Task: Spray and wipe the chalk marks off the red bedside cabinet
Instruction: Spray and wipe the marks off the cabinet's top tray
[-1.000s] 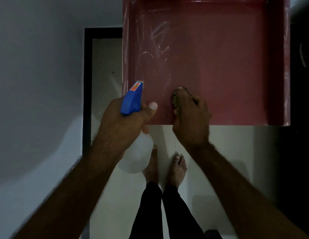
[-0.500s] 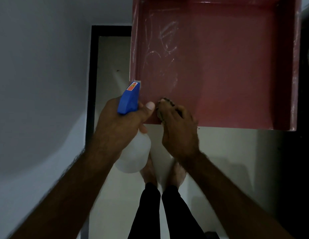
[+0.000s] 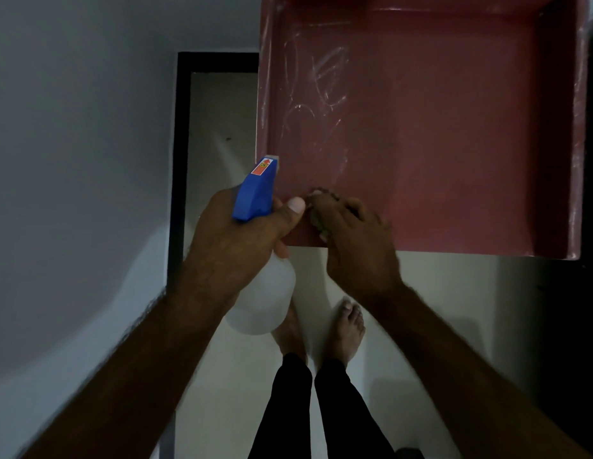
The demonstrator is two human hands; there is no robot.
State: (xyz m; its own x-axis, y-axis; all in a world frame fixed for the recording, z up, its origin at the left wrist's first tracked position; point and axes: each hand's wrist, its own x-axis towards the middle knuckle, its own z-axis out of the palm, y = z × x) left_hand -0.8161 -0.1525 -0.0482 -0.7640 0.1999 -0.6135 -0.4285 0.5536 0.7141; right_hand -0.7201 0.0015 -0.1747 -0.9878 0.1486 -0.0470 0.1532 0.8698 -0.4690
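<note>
Both arms reach forward, left hand (image 3: pixel 242 233) wrapped round the spray bottle (image 3: pixel 257 193), right hand (image 3: pixel 354 250) just beside it, fingers curled over a cloth (image 3: pixel 318 223).

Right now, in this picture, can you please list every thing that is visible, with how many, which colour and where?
red cabinet: one, red, upper right, seen from above
chalk marks: several, white, left part of the cabinet top
spray bottle: one, blue head and pale clear body, at the cabinet's near left corner
cloth: one, brownish and mostly hidden, on the cabinet's near edge
black frame: one, black, left of the cabinet
floor: pale, below the cabinet
wall: grey, left side
left hand: one, grips the spray bottle
right hand: one, holds the cloth against the cabinet
feet: two, bare, on the floor
legs: two, in black, bottom centre
</note>
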